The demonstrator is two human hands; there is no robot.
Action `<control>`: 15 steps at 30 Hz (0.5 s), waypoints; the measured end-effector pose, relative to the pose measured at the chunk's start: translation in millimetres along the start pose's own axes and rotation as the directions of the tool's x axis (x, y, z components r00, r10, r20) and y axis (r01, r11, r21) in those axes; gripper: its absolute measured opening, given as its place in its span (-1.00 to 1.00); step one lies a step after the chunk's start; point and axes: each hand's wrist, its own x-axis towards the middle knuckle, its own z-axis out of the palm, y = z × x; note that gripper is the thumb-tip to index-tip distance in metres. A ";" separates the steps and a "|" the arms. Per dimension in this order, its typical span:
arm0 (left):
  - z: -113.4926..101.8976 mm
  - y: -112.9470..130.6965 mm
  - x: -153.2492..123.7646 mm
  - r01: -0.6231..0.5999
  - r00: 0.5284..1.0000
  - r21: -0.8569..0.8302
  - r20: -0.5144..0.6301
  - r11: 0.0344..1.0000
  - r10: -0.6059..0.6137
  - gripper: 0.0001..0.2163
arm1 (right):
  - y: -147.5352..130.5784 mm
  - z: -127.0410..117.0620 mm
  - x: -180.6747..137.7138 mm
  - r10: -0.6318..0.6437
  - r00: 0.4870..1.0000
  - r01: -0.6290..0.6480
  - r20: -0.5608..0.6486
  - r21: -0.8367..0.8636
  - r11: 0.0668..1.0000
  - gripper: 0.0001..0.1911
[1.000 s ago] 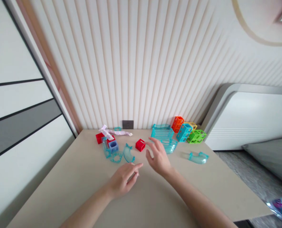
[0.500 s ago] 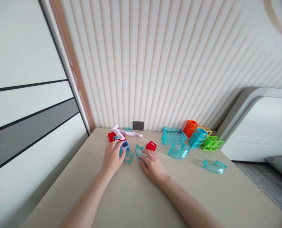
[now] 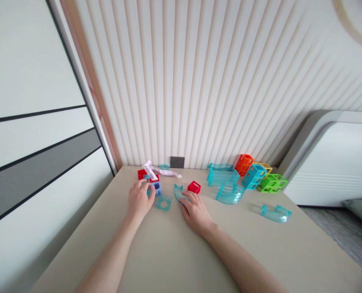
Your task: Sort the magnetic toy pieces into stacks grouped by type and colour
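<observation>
On a beige table [image 3: 175, 252], my left hand [image 3: 139, 200] has its fingers curled round a small blue cube block [image 3: 157, 188] with a clear teal piece attached. A flat teal ring piece [image 3: 163, 202] lies just right of it. My right hand [image 3: 195, 211] lies palm down with its fingers resting on a clear teal curved track piece [image 3: 178, 192]. A red cube block [image 3: 194, 187] sits just beyond my right fingers. Another red block [image 3: 142, 174] sits behind my left hand, under a pale pink strip [image 3: 161, 171].
Stacks of clear teal curved tracks [image 3: 226, 183] lie to the right, with orange [image 3: 243, 164], blue [image 3: 253, 176], yellow [image 3: 264, 167] and green [image 3: 272, 182] open cubes behind. One teal curved piece [image 3: 274, 213] lies alone at right. A ribbed wall with a grey socket [image 3: 177, 162] backs the table.
Both hands reached forward from mid-table to the pieces. My left hand closed on the blue cube and drew it away from the ring piece; my right hand settled on the curved track.
</observation>
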 end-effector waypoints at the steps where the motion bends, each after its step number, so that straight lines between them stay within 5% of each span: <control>1: 0.8 0.4 0.4 0.002 1.000 0.003 -0.014 1.000 -0.002 -0.74 | 0.4 0.8 -0.3 0.000 1.000 0.000 0.002 0.003 1.000 -0.74; 8: 0.1 2.7 32.5 0.029 1.000 0.111 -0.006 0.993 -0.029 -0.56 | 1.2 2.9 -2.4 0.024 1.000 -0.025 0.006 0.020 1.000 -0.73; 15: -8.9 5.0 84.1 0.125 0.928 0.222 0.319 0.967 -0.193 -0.45 | -1.4 -0.4 -2.8 0.045 0.999 -0.046 0.017 0.031 0.998 -0.71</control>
